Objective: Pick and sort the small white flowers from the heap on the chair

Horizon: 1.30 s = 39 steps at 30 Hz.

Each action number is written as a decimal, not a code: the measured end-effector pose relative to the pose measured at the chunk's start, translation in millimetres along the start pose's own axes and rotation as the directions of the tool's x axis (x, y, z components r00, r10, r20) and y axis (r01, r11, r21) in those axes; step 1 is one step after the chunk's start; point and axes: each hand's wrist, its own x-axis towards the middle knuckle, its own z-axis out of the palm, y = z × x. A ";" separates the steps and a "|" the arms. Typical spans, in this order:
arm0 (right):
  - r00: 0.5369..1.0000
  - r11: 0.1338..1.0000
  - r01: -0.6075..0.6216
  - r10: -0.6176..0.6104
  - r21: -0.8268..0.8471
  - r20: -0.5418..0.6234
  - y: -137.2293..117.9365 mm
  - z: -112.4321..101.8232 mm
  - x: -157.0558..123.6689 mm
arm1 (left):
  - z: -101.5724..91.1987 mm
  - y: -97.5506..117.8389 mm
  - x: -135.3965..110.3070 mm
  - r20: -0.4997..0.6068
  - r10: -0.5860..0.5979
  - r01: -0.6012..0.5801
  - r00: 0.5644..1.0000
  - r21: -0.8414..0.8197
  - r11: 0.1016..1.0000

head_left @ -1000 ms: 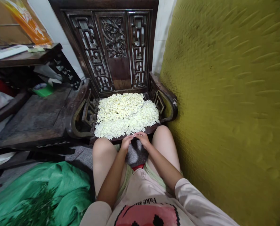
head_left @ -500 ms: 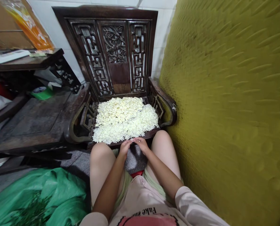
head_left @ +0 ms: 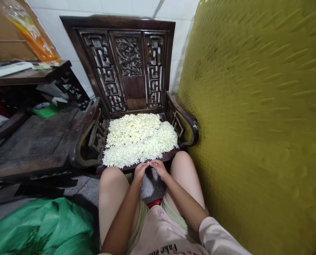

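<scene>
Small white and cream flowers lie in a thick layer over the seat of a dark carved wooden chair. Just off the seat's front edge, between the knees, my left hand and my right hand meet at their fingertips. Both have their fingers pinched together. A tiny pale bit seems to show where the tips touch, too small to name. The nearest flowers are right beyond the fingers, on the front of the seat.
On the left stands a second dark wooden seat with a green tape roll. Behind it, a small table bears an orange drink bottle. A green sack with leafy stems sits lower left. A yellow textured panel walls the right side.
The view has tilted slightly, so the chair and flowers sit a little lower in the picture. My hands stay together at the seat's front edge, fingers still pinched.
</scene>
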 end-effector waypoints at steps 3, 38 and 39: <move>1.000 1.000 -0.007 0.007 -0.012 0.011 0.7 1.8 -2.0 | -0.5 -1.6 0.6 -0.009 0.030 -0.030 0.999 0.011 0.999; 0.995 0.990 0.094 -0.091 -0.109 0.028 7.8 2.5 2.2 | -6.5 -12.3 9.1 -0.042 -0.128 0.124 0.991 -0.087 0.988; 0.994 0.988 0.106 -0.104 -0.114 0.026 7.1 2.2 2.2 | -6.5 -12.8 9.3 -0.041 -0.136 0.132 0.990 -0.089 0.987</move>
